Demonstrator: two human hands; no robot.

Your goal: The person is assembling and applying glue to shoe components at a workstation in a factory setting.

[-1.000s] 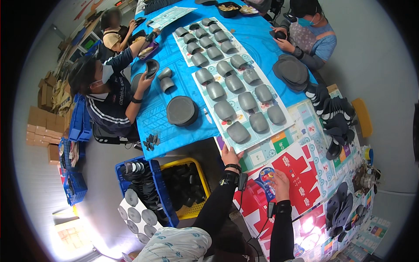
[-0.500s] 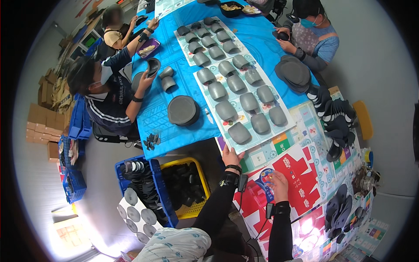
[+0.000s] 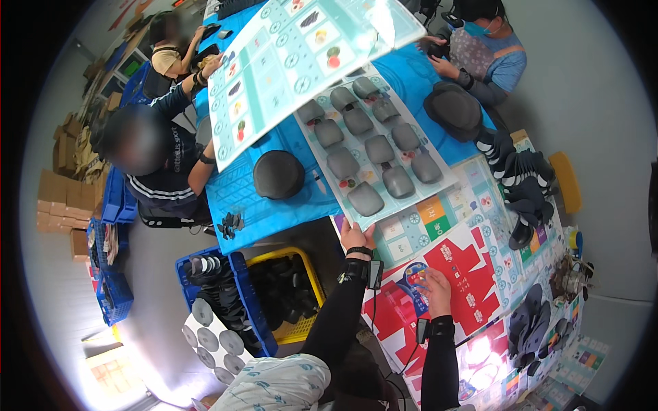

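My left hand (image 3: 357, 238) grips the near corner of a white patterned board (image 3: 439, 195). Several rounded dark grey moulded pads (image 3: 365, 198) lie on it in rows, over the blue-covered table. Above red printed card sheets (image 3: 469, 264), my right hand (image 3: 436, 293) has its fingers loosely bent and apart, with nothing visible in them. It is beside a blue printed patch on the red sheet. A large patterned sheet (image 3: 284, 75) hangs tilted over the far pads and hides part of them; a co-worker's hand (image 3: 212, 66) is at its left edge.
A round dark stack (image 3: 278, 175) stands on the blue table cover (image 3: 236, 198). Below are a blue crate (image 3: 250, 301) and a yellow basket (image 3: 317, 274) of dark pieces. Dark stacked pieces (image 3: 521, 181) line the right side. Co-workers sit left and right.
The large patterned sheet has come from the far end, out over the table and pads. My left hand and the board have shifted slightly away from me. My right hand stays nearly still.
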